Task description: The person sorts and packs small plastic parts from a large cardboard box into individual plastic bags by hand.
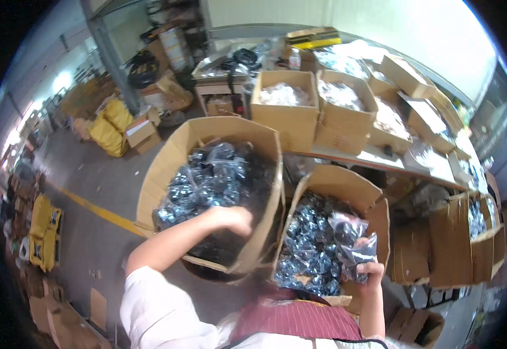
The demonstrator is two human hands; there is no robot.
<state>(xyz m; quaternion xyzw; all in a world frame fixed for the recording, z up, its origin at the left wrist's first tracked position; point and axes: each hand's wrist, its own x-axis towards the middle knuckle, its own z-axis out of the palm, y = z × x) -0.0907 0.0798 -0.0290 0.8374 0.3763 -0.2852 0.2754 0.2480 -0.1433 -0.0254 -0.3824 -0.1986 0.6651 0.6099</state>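
Observation:
My left hand [239, 221] reaches down into the large open cardboard box [148, 200] on the left. It is smeared by motion and its fingers are hidden. Many small clear plastic bags with dark contents [198, 180] are heaped in that box. Over the smaller cardboard box [375, 195] on the right, my right hand [371, 271] is closed around clear plastic bags with dark contents [358, 253]. More bags of the same kind [311, 238] fill this box beneath it. What lies inside the bags is too small to tell.
Behind the boxes runs a long table [401, 168] bearing open cartons [282, 125] of pale, clear-wrapped items. Another open carton [451, 247] stands at the right. Yellow sacks [109, 128] lie on the floor at the far left. A yellow line [99, 209] marks the grey floor.

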